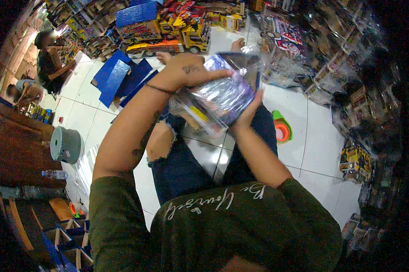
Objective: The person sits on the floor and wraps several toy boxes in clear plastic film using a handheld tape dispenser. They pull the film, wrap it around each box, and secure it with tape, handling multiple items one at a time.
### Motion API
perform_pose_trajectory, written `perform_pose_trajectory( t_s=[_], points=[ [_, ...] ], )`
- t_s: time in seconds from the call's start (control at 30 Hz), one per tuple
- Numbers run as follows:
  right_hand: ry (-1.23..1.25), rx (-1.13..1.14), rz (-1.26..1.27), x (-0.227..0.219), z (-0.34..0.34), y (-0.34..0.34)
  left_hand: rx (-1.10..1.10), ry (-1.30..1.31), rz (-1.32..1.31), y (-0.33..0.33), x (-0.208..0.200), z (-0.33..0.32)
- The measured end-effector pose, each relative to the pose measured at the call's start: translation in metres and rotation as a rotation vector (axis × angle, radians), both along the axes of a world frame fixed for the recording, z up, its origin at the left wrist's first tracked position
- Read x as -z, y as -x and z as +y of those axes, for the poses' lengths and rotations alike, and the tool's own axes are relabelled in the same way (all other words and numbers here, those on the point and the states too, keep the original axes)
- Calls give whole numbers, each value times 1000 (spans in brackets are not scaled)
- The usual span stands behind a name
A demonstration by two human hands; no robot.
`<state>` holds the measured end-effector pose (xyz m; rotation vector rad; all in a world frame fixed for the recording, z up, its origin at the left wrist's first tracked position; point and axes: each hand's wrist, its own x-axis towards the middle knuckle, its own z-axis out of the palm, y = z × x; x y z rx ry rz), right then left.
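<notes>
Steadily, we hold a film-wrapped package (227, 97) in both hands, above the tiled floor (315, 149) and over our legs (181, 177).
Our right hand (249, 112) cups its lower right edge, fingers closed around it and partly hidden; our left hand (191, 70) lies at the upper left, one digit stretched across the shiny film, and whether its other fingers grip we cannot tell. To work well, we'd let the right hand bear the weight, keep the left's pressure light and flat so the film doesn't tear, and stay clear of the blue panels (113, 84).
</notes>
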<state>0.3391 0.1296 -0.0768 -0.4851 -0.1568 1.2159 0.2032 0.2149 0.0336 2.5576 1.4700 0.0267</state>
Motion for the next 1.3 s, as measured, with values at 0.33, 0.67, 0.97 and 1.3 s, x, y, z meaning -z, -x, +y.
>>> perform_pose_trajectory(
  t_s=[0.33,0.67,0.97,1.3],
  points=[
    [135,-582,-483,-50,17,-32,-243,389,-907,56,52,-121],
    [-330,-15,-1924,-147,11,-9,-306,26,-931,47,69,-141],
    [-195,-122,-1956,-162,-28,-43,178,-395,-351,51,15,-146],
    [-653,-177,-2150,-94,-89,-34,125,-377,-217,44,9,-177]
  ],
)
